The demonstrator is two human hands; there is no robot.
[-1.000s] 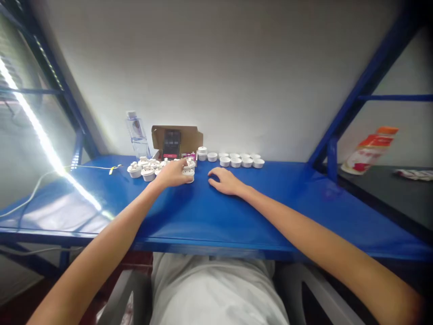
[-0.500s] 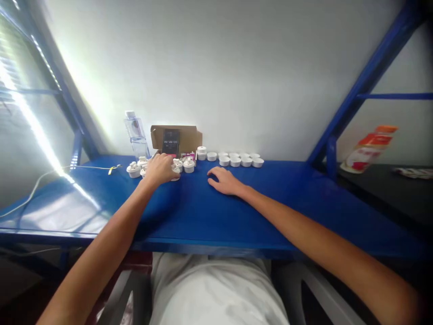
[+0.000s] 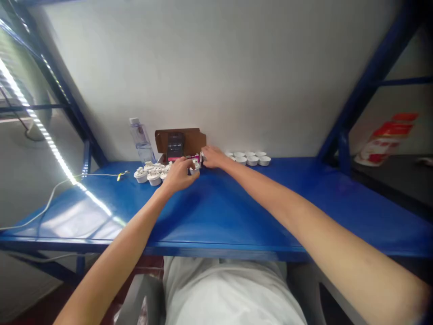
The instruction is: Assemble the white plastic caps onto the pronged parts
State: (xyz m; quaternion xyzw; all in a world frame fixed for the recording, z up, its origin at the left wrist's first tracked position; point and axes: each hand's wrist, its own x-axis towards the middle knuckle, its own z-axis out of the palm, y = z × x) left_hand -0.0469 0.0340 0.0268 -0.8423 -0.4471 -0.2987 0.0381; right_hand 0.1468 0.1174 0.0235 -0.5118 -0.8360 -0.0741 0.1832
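Observation:
My left hand [image 3: 182, 174] has its thumb and fingers around a small white cup with a fitting on top [image 3: 194, 168]. To its left stand several more white cups with fittings [image 3: 154, 177] in a cluster. My right hand [image 3: 211, 157] reaches to the back of the table, beside the cardboard box, with its fingertips at a white item that is mostly hidden. Right of it, several plain white cups [image 3: 252, 160] stand in rows, partly covered by my right hand and forearm.
An open cardboard box [image 3: 194, 141] with a dark phone [image 3: 175, 145] stands by the wall, next to a clear bottle [image 3: 142, 142]. A cable [image 3: 101, 174] crosses the blue table [image 3: 216, 216] at left. A red-and-white bottle [image 3: 385, 140] stands far right.
My left hand has moved right to the end cup of the cluster. My right hand has moved back to the white item beside the box. The view has shifted slightly.

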